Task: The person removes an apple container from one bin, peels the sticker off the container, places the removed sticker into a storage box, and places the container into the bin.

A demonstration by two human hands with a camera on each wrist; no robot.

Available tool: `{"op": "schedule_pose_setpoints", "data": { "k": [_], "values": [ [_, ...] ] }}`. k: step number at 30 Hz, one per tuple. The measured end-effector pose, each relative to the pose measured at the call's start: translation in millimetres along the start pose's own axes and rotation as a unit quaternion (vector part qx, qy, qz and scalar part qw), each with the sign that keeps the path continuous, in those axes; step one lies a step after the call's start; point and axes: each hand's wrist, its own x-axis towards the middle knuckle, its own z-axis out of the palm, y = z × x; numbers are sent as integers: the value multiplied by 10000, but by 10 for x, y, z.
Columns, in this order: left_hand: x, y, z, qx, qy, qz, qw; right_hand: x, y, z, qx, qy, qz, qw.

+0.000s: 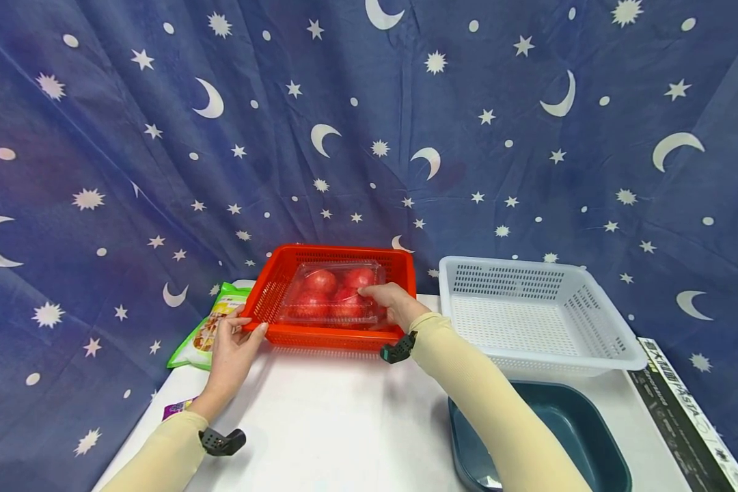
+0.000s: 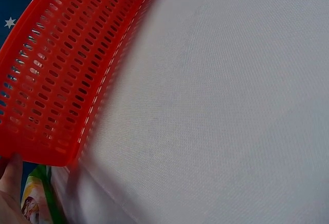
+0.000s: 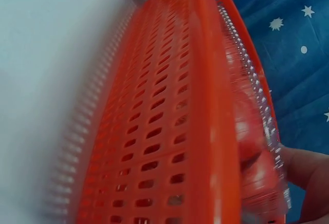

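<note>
A red plastic basket (image 1: pixel 332 335) stands at the back of the white table. In it lies a clear plastic clamshell box (image 1: pixel 289 311) filled with several round red fruits (image 1: pixel 321 281); their exact kind is unclear. My left hand (image 1: pixel 230 355) grips the basket's front left corner, thumb on the near side. My right hand (image 1: pixel 393 301) reaches over the basket's right side and holds the box at its right end. In the right wrist view, the thumb or a finger (image 3: pixel 298 165) touches the box's ridged edge. The rest of that hand is mostly hidden.
A green-edged food bag (image 1: pixel 212 328) lies left of the basket, with a small purple packet (image 1: pixel 177 408) nearer me. To the right stand a white basket (image 1: pixel 609 335), a dark blue tub (image 1: pixel 581 437) under my right forearm, and a long black-and-white pasta box (image 1: pixel 676 410).
</note>
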Motion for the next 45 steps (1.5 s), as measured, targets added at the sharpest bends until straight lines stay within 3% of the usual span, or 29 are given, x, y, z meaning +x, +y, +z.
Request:
{"op": "schedule_pose_setpoints", "data": {
  "k": [13,22,29,36,45],
  "values": [
    [6,-30,-20,-124,-37,-8,9999,-21,9,-3,-112,-19,-15,9999],
    [53,-62,-11,22,0,143,9999,-114,-186,-110,-231,-189,-715,9970],
    [138,-335,-10,-102,72,95,9999,-231,-271,-317,-487,-289,-1148,9918],
    [158,-431,-12,-122,44,105,9999,-426,-295,-629,-1437,-62,-1793,9732],
    [67,-165,-3,-26,-73,-95,9999,-653,-147,-971,-2223,-135,-2327,9467]
  ]
}}
